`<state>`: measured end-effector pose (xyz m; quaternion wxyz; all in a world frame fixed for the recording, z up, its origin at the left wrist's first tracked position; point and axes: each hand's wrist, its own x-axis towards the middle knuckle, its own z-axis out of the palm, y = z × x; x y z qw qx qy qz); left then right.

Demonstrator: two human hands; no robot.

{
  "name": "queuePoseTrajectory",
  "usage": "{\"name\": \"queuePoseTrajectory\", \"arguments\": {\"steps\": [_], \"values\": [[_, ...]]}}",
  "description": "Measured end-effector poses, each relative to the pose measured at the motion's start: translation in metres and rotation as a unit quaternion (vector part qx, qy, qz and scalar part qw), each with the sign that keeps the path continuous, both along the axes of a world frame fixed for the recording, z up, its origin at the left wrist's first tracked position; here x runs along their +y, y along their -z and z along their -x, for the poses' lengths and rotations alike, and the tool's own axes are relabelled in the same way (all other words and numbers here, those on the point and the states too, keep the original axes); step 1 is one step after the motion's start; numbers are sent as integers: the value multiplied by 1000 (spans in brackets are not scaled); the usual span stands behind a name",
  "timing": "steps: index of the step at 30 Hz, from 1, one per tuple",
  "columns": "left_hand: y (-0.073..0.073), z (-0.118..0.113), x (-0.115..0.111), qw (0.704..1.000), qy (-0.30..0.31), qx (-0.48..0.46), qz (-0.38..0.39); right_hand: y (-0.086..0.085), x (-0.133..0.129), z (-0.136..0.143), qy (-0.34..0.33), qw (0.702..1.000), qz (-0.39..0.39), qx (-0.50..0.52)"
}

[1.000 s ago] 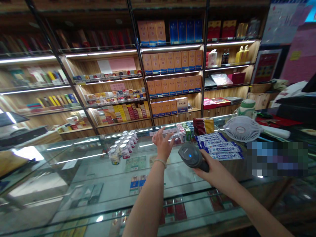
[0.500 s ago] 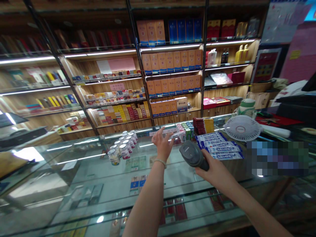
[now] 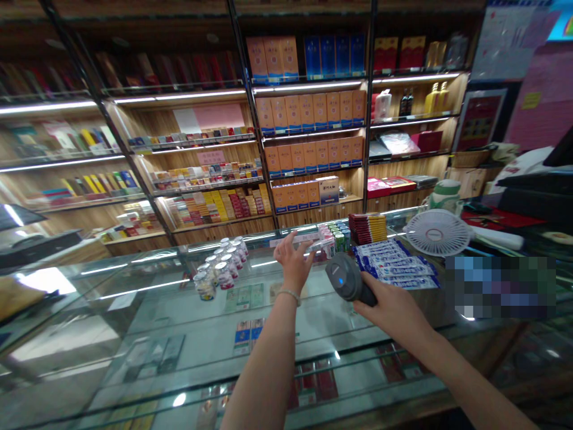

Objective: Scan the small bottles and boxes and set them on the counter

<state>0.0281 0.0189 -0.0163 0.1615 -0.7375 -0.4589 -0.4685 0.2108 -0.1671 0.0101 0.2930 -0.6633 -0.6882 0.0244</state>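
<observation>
My left hand (image 3: 293, 260) reaches over the glass counter, thumb and forefinger pinching what looks like a small pale container (image 3: 319, 245); its kind is unclear. Just beyond it stand rows of small cylindrical containers (image 3: 339, 240) with green, pink and blue sides. In my right hand (image 3: 388, 306), fingers wrapped round its handle, is a dark grey barcode scanner (image 3: 344, 276). A blue light shows on top of the scanner, and its head points left, toward my left hand. Behind the scanner lie blue-and-white packets (image 3: 398, 263) beside a stack of red-and-yellow packs (image 3: 367, 227).
Cans (image 3: 224, 272) stand in rows on the left of the glass counter (image 3: 192, 322). A white fan (image 3: 439, 233) and a green-lidded bottle (image 3: 446, 190) are at the right. Boxed goods fill the back shelves (image 3: 308, 128). Flat packs (image 3: 244, 337) lie under the glass.
A blue light now shows on the scanner, which was unlit before. The scanner is tilted slightly differently. My left hand has stayed almost in place.
</observation>
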Motion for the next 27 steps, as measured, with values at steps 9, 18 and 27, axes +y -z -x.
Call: {"name": "queuePoseTrajectory", "arguments": {"steps": [9, 18, 27], "values": [[0, 0, 0, 1000, 0, -5, 4, 26, 19, -1, -11, 970, -188, -152], [0, 1, 0, 1000, -1, -4, 4, 39, 24, 5, -23, 964, -188, -184], [-1, 0, -1, 1000, -6, 2, 9, 51, 34, -3, -61, 957, -194, -206]]}}
